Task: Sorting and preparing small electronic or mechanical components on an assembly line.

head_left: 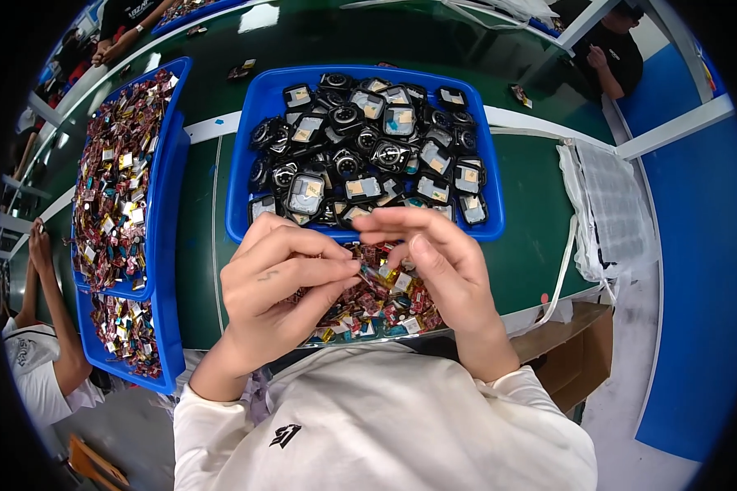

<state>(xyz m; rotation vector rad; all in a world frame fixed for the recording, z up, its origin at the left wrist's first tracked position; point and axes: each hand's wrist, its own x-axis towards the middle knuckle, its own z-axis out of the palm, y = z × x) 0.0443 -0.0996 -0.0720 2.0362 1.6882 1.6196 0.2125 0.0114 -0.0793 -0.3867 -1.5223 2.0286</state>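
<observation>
My left hand (282, 282) is closed, with its thumb and fingertips pinched together above a pile of small electronic parts (397, 307). Whatever it may hold is too small to make out against the red, yellow and white pieces behind. Just to its right, my right hand (446, 262) has its fingers stretched out and apart from the thumb, with nothing seen in it. Beyond both hands stands a blue tray (490, 164) heaped with black smartwatch cases (348, 164), several with pale stickers on them. The pile of parts lies between this tray and my body.
Two blue bins (170, 245) of similar small parts stand at the left. A dark green table (540, 213) runs beneath everything. White wrapping (602, 213) hangs at the right, above a cardboard box (577, 352). Other people work around the far side and left.
</observation>
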